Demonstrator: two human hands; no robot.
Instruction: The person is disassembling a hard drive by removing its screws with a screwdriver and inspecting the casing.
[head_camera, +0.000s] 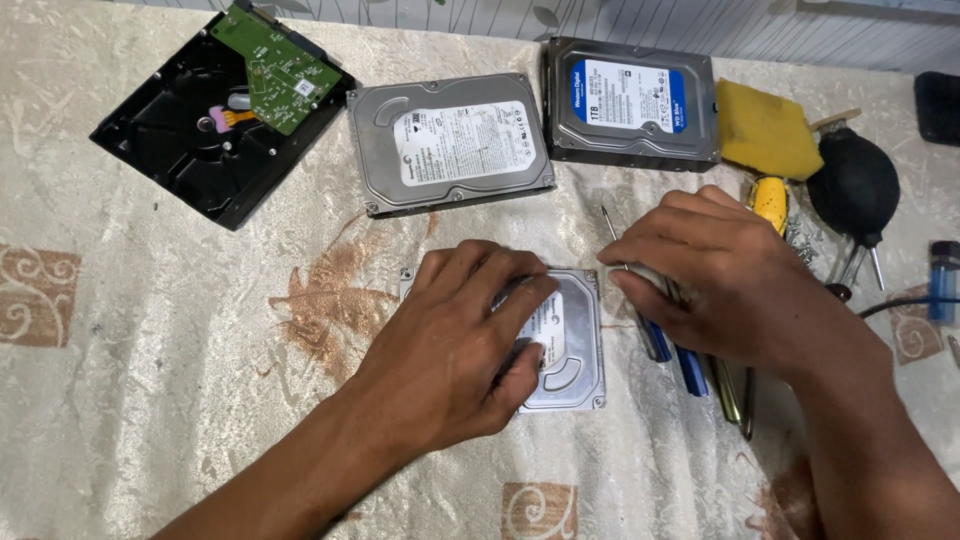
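I press my left hand flat, unclenched, on the still-closed drive near mid-desk while my right hand closes on a screwdriver beside it; no screws look removed yet.

Single view only, worn on the person's head, looking steeply down and forward across the cloth-covered table. It sits close: both forearms enter from the bottom edge, the table fills the frame, and a strip of wall shows along the top.
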